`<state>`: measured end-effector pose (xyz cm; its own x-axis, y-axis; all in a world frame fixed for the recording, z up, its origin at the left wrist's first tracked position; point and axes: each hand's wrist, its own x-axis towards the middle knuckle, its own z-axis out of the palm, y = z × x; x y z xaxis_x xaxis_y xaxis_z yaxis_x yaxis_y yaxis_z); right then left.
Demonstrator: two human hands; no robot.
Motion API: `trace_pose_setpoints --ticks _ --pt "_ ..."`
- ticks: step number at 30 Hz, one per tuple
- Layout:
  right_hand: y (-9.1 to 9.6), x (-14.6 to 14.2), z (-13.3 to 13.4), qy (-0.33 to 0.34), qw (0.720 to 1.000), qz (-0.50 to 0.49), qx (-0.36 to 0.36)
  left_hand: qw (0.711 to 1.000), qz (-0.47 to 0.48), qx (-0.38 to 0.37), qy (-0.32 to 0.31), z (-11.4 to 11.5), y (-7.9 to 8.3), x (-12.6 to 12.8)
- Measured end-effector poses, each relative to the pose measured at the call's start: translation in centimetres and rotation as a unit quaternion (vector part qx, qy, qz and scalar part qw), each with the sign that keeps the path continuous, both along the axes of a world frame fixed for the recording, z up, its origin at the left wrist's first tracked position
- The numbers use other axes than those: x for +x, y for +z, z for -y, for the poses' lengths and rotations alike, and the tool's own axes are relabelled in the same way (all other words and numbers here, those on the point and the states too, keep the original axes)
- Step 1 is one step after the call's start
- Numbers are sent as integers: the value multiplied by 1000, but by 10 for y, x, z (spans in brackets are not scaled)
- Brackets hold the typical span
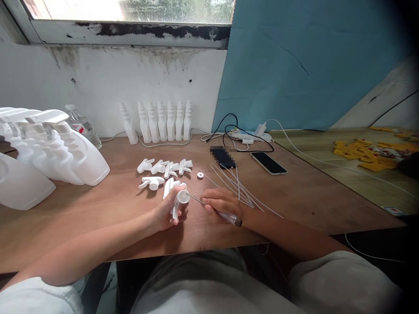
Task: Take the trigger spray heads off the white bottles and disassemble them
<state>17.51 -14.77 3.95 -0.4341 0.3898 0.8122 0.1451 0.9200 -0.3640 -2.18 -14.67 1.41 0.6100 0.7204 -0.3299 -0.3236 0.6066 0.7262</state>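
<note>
My left hand (168, 210) is wrapped round a white trigger spray head (182, 199), its round collar turned toward my right side. In my right hand (222, 203) lies a screwdriver (230, 217) with a clear handle, its thin shaft pointing left to the collar. The tip is at or against the spray head; contact is too small to tell. Just beyond the left hand sit several more spray heads (153, 183). A small white ring (200, 175) lies past the screwdriver. Thin white tubes (244, 187) are spread behind my right hand.
Large white bottles (81, 157) and a clear water bottle (80, 124) stand at left. Several slim white bottles (162, 124) line the wall. Two phones (269, 163) lie at right, near cables and a power strip (252, 136). Yellow pieces (356, 152) cover the far-right surface.
</note>
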Motion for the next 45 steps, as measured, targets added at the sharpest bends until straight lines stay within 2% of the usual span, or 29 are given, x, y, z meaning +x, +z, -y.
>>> trace_pose_setpoints --ticks 3,5,8,11,14,25,27,31,34,38,45 --pt "3 -2 0 34 999 -6 16 999 31 -7 4 -1 0 0" --pt "3 -5 -3 51 997 -36 -54 999 39 -11 5 -1 1 0" --pt "-1 -11 -7 72 975 -98 -187 999 41 -15 -1 -2 1 0" --pt "-4 -16 -9 101 950 -135 -262 999 45 -25 5 -2 2 0" --pt "-5 -19 -8 102 937 -170 -286 998 46 -33 12 -3 1 0" --pt "2 -22 1 90 920 -220 -313 998 46 -38 12 0 5 1" --pt "2 -24 0 98 907 -220 -344 999 36 -39 4 0 4 1" --pt "1 -25 -6 125 861 -248 -426 999 35 -40 -1 0 4 1" --pt "6 -24 -11 119 833 -271 -467 998 42 -41 1 0 5 2" --pt "11 -23 -13 118 815 -266 -501 998 36 -52 6 1 9 2" --pt "7 -26 -12 139 791 -267 -533 998 40 -50 15 0 7 3"
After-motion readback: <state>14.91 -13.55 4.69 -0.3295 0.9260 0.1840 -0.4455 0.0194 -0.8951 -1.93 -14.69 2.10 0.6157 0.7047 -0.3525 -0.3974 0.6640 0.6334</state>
